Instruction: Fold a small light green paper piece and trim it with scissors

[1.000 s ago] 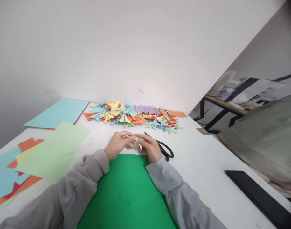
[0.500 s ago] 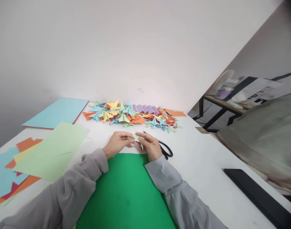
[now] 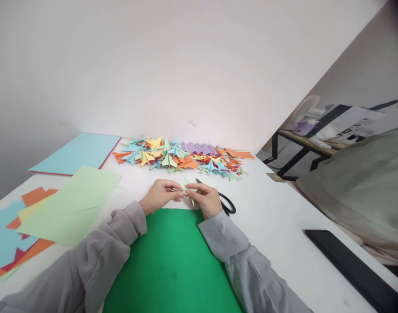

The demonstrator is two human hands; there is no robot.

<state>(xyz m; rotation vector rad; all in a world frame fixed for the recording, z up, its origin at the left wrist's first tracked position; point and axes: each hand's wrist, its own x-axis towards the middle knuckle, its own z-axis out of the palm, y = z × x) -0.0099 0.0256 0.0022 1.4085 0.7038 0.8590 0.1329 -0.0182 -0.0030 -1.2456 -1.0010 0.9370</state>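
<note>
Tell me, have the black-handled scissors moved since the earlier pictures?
No: the scissors, partly hidden by the right hand, keep the same place relative to the folded-paper pile; the whole view has only shifted slightly.

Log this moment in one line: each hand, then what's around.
left hand: holding folded pale-green paper | right hand: holding same paper | nearby: scissors, dark-green sheet

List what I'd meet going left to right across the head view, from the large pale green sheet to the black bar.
Large pale green sheet, left hand, folded green paper, right hand, black scissor handles, black bar.
</note>
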